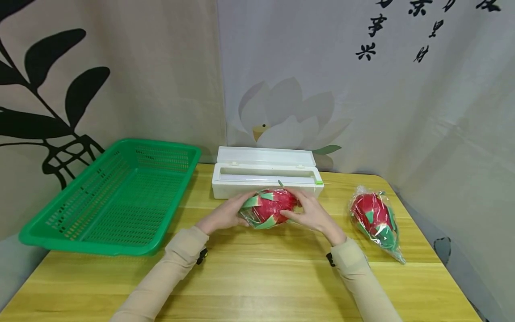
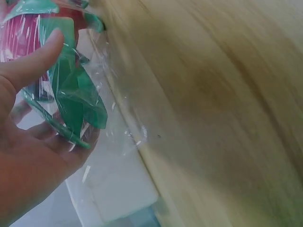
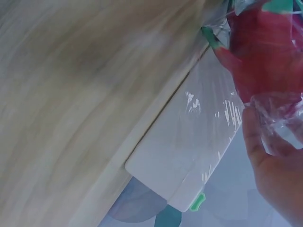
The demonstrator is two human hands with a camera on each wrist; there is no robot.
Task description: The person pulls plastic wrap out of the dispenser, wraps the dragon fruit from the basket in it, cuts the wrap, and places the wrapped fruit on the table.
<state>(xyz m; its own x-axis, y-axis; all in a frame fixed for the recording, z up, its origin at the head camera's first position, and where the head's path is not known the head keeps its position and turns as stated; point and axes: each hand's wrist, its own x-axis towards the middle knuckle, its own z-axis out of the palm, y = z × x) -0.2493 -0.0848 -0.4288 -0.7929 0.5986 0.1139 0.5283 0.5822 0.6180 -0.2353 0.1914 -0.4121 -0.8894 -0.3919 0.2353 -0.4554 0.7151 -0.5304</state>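
Observation:
A red dragon fruit (image 1: 268,208) with green scales, wrapped in clear plastic film, is between my two hands in front of the white cling film box. My left hand (image 1: 229,212) grips its left end, thumb on the near side. On the right end, my right hand (image 1: 309,212) curls its fingers and thumb round the fruit. Loose film (image 2: 125,118) trails off the leafy end in the left wrist view. In the right wrist view, crumpled film bunches by the fingers beneath the red skin (image 3: 270,56).
The cling film box (image 1: 230,190) stands at the table's back with its lid up. To the left is a green plastic basket (image 1: 94,248). Another wrapped dragon fruit (image 1: 369,212) lies near the right edge of the wooden table (image 1: 257,277). A printed curtain (image 1: 169,67) hangs behind.

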